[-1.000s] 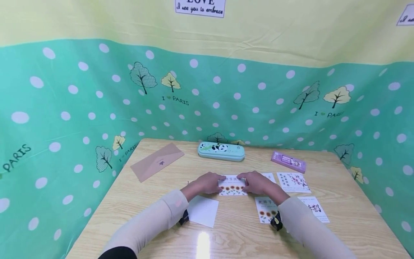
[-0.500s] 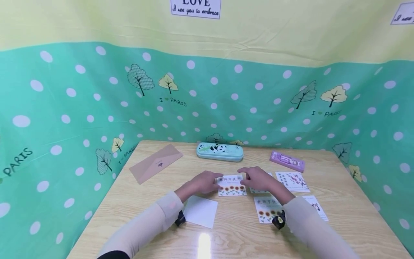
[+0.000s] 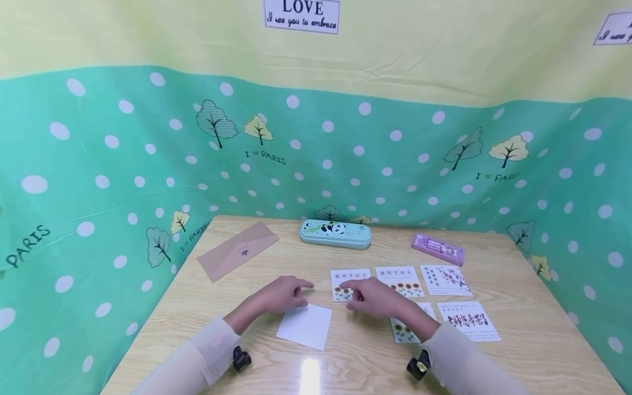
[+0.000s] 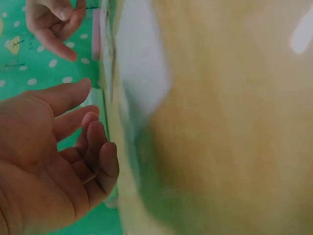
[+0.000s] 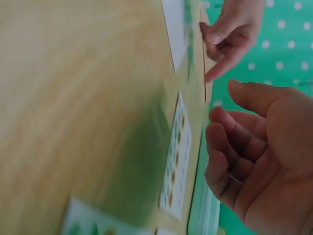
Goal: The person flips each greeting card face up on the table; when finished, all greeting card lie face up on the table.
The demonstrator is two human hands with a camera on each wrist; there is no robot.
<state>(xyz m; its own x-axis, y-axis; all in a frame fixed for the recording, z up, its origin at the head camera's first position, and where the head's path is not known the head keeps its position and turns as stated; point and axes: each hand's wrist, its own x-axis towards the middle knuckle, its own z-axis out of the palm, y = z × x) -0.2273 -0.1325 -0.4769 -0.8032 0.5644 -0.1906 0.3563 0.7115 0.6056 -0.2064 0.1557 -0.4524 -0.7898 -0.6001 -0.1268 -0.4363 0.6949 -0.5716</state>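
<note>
In the head view my left hand (image 3: 283,294) hovers over the far edge of a plain white card (image 3: 305,329), index finger extended and nothing held. My right hand (image 3: 373,296) overlaps the lower part of a sunflower-printed card (image 3: 350,274), its fingers loosely bent. Both palms are free of any object in the wrist views, where my left hand (image 4: 54,156) and right hand (image 5: 269,156) show relaxed fingers. A second sunflower card (image 3: 402,281) lies beside the first. Nearer me, a third sunflower card (image 3: 404,332) is partly hidden by my right forearm.
A plum-blossom card (image 3: 446,281) and a card with dark red lettering (image 3: 469,322) lie at the right of the wooden table (image 3: 257,356). Along the back are a brown envelope (image 3: 238,249), a panda pencil case (image 3: 336,235) and a purple box (image 3: 438,249).
Both hands have come off the left sunflower card and drawn back towards the person. The left hand has also moved leftwards, over the white card. The sunflower card stays about where it was.
</note>
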